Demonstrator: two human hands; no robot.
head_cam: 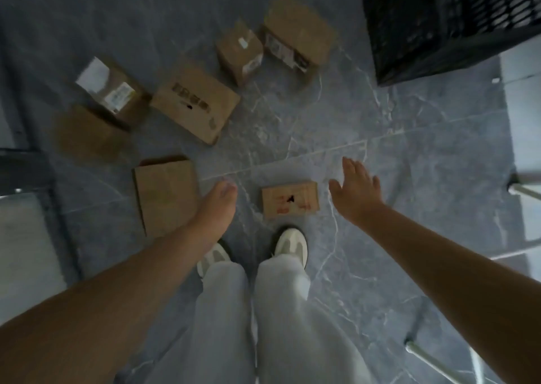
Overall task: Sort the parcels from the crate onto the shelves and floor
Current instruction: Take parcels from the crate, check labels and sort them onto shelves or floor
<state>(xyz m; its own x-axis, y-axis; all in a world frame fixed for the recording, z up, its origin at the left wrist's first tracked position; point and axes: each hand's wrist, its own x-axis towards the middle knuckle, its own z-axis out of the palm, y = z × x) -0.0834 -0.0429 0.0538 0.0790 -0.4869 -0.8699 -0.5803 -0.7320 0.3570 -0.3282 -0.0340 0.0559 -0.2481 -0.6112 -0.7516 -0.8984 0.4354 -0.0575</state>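
Note:
Several brown cardboard parcels lie on the grey marble floor [366, 120]. A small flat parcel with red print [289, 199] lies just ahead of my shoes. A flat plain parcel [167, 193] lies at my left. Further off are a printed parcel [194, 104], a labelled box [112, 91], a small box [240, 51] and a larger box [298, 32]. My left hand [218, 205] hangs empty between the plain parcel and the red-printed one. My right hand [355, 190] is spread open, empty, just right of the red-printed parcel. The black mesh crate [439, 26] stands at the upper right.
My white shoes [291, 244] and pale trousers fill the lower middle. Pale shelf edges and metal legs [524, 190] run along the right side. A dark frame and pale surface [23, 208] sit at the left edge. Another blurred brown parcel [85, 133] lies by the labelled box.

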